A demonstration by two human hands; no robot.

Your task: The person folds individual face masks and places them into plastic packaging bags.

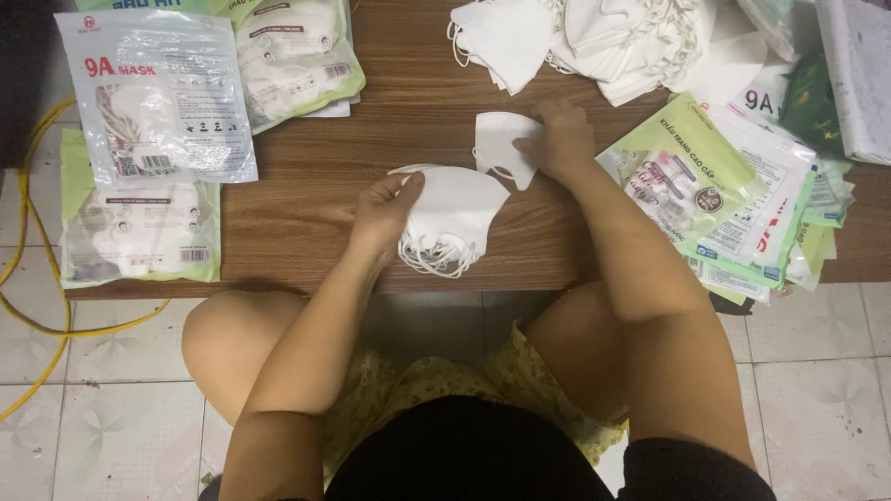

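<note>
Two hands at work: both belong to the seated person, knees drawn up near the camera over a tiled floor [817, 371].
Left hand: the left hand [382, 215] is closed around a stack of white masks [452, 218], thumb on top, fingers curled beneath the near edge.
Stack: folded flat, plain white, ear loops hanging loose off the lower side; it sits just above the counter [306, 199] near its front edge.
Right hand: the right hand [561, 139] pinches a single white mask [501, 144], fingers bent over its right side, just beyond the stack.
Step in hand: by the look of it, one mask is being added to the gathered stack.
Next move calls for: lining up the single mask's fold with those below and keeping its loops from snagging.
Right side: flat printed pouches [733, 195], green and white, fanned out.
Left side: filled mask packets [158, 97] lying flat.
Far edge: a loose heap of white masks [613, 42].
</note>
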